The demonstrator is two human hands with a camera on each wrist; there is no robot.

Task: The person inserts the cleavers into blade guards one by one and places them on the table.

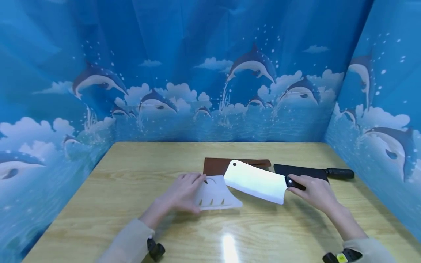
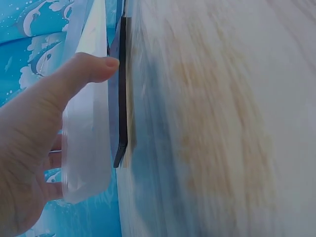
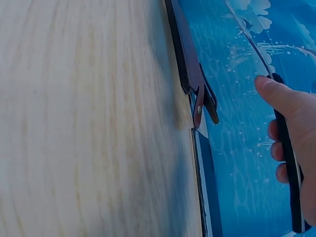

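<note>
In the head view my left hand (image 1: 182, 193) grips a white translucent plastic blade cover (image 1: 215, 195) with slots along its near side. The left wrist view shows the thumb on one face of the cover (image 2: 86, 153) and the fingers behind it. My right hand (image 1: 314, 191) holds a cleaver (image 1: 256, 181) by its black handle, the broad shiny blade raised above the table and pointing left. The blade's far end meets the cover's right edge in the head view; whether they touch, I cannot tell. In the right wrist view the fingers wrap the handle (image 3: 289, 168).
Behind the blade lies a brown leather sheath (image 1: 214, 167) with a strap. To its right a black-bladed cleaver (image 1: 297, 170) rests flat on the wooden table (image 1: 148, 160). Blue dolphin-print curtains (image 1: 184, 73) stand along the table's back and sides.
</note>
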